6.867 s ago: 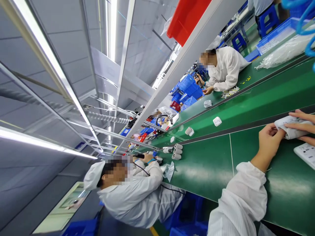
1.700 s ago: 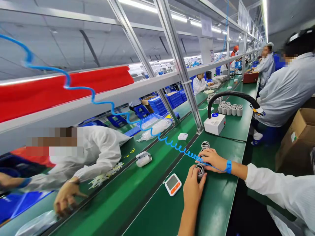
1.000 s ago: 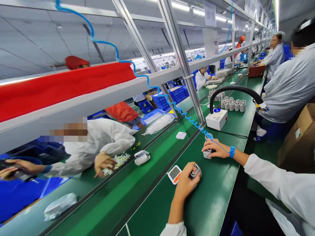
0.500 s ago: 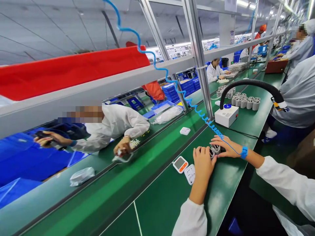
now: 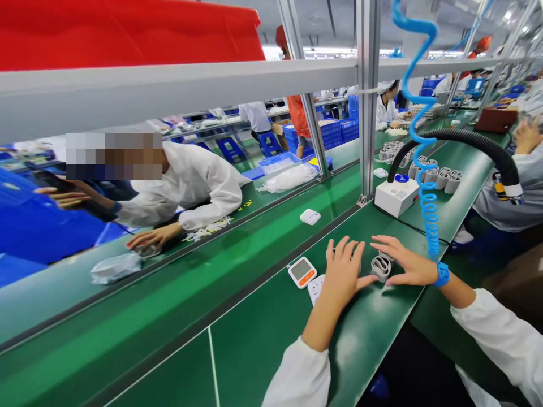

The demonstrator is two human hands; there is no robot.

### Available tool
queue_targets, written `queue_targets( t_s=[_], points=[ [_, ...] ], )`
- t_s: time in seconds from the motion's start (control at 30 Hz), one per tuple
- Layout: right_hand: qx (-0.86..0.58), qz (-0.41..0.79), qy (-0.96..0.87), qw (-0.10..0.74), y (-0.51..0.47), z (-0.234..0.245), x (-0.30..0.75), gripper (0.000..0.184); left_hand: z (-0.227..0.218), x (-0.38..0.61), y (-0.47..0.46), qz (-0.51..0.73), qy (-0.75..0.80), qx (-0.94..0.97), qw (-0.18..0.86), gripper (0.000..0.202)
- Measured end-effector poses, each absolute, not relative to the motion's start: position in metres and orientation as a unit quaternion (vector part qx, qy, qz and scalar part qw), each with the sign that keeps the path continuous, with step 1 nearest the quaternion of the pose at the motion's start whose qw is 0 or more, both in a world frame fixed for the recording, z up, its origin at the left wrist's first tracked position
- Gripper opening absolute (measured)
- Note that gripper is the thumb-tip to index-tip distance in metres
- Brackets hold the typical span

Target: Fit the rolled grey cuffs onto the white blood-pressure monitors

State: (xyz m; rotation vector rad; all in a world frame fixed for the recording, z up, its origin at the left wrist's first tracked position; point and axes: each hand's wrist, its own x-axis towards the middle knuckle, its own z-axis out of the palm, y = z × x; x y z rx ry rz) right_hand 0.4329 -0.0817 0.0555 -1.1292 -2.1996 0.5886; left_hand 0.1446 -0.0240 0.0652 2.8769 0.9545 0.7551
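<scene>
A rolled grey fabric cuff (image 5: 380, 268) stands on the green bench between my two hands. My left hand (image 5: 343, 272) is spread open at its left, the thumb stretched towards the cuff's lower edge. On the other side my right hand (image 5: 410, 264) is open too, fingers extended behind the cuff and thumb in front of it. Whether either hand touches the cuff is hard to tell. A blue wrist strap (image 5: 442, 275) with a coiled cord sits on my right wrist. Beside my left hand lie a white monitor with orange buttons (image 5: 302, 272) and a partly hidden white unit (image 5: 315, 287).
A white box (image 5: 395, 198) with a black flexible hose (image 5: 462, 135) stands beyond my hands, with several rolled cuffs (image 5: 448, 180) behind it. Another white unit (image 5: 310, 216) lies on the green strip. Across the line a co-worker (image 5: 195, 181) reaches near a plastic bag (image 5: 115, 268). A metal post (image 5: 368, 102) rises ahead.
My hands have opened and spread apart around the grey cuff, which they enclosed before. The view has turned and levelled. The co-worker's hand has moved left towards the plastic bag.
</scene>
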Motion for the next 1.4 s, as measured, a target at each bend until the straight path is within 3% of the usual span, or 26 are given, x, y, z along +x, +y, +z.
queue_targets(
  t_s=[0.1,0.2,0.3,0.47,0.63,0.77,0.87,1.07,1.27,1.4],
  points=[
    [-0.44,0.255,-0.807,0.301,-0.09,0.053,0.435,0.087,0.06,0.173,-0.051,0.242,0.278,0.929,0.021,0.096],
    [-0.45,0.311,-0.771,0.326,-0.088,0.045,0.441,0.069,0.053,0.19,-0.068,0.22,0.295,0.929,0.026,0.077],
    [-0.46,0.384,-0.714,0.362,-0.084,0.035,0.447,0.063,0.05,0.189,-0.066,0.22,0.255,0.941,0.039,0.064],
    [-0.443,0.525,-0.528,0.499,-0.08,0.029,0.452,0.068,0.05,0.178,-0.05,0.217,0.197,0.953,0.076,0.071],
    [-0.431,0.553,-0.405,0.587,-0.078,0.029,0.452,0.085,0.059,0.168,-0.048,0.296,0.211,0.931,0.039,0.094],
    [-0.413,0.528,-0.407,0.62,-0.092,0.033,0.447,0.076,0.065,0.121,-0.04,0.41,0.253,0.877,0.008,0.073],
    [-0.365,0.57,-0.422,0.602,-0.115,0.044,0.426,0.072,0.053,0.064,-0.024,0.411,0.347,0.843,0.026,0.064],
    [-0.268,0.733,-0.43,0.455,-0.13,0.066,0.331,0.066,0.009,-0.002,0.001,0.27,0.478,0.821,0.158,0.052],
    [-0.256,0.784,-0.338,0.453,-0.078,0.075,0.263,0.058,0.002,-0.005,0.011,0.239,0.489,0.829,0.126,0.053],
    [-0.239,0.804,-0.327,0.436,-0.037,0.078,0.236,0.047,0.003,-0.031,0.005,0.293,0.506,0.8,0.134,0.06]
  ],
)
